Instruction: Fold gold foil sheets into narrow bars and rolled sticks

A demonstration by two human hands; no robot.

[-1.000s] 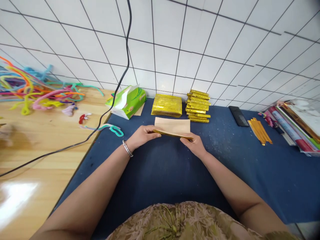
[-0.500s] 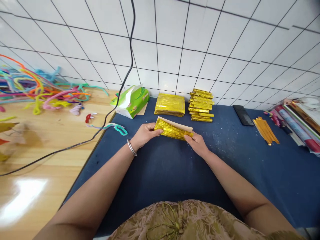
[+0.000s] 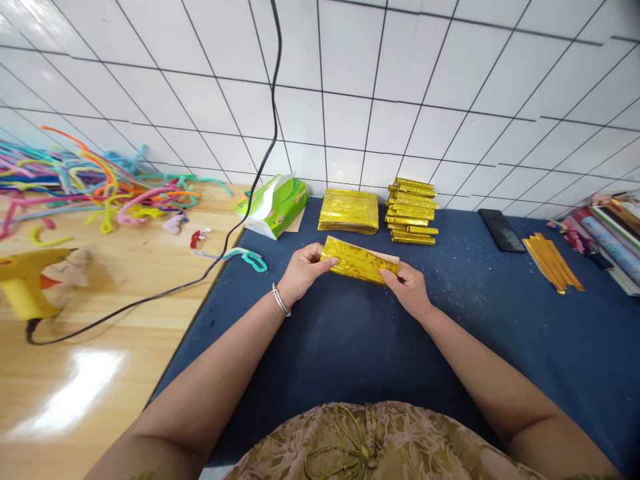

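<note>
A gold foil sheet (image 3: 357,261) with a pale backing edge is stretched between my two hands above the dark blue mat. My left hand (image 3: 303,270), with a silver bangle at its wrist, pinches the left end. At the right end, my right hand (image 3: 407,287) grips the sheet between thumb and fingers. Beyond it lies a neat stack of flat gold sheets (image 3: 349,211). To the right of that stack is a pile of narrow folded gold strips (image 3: 412,211).
A green tissue box (image 3: 277,205) stands left of the stack. Colourful pipe cleaners (image 3: 115,193) and a yellow glue gun (image 3: 27,283) with a black cord (image 3: 273,120) are at the left. A phone (image 3: 501,230), orange-gold strips (image 3: 553,263) and books (image 3: 613,243) lie right.
The view has shifted left, bringing the glue gun into sight. The sheet in my hands is tilted a little differently, showing more gold face and less pale backing.
</note>
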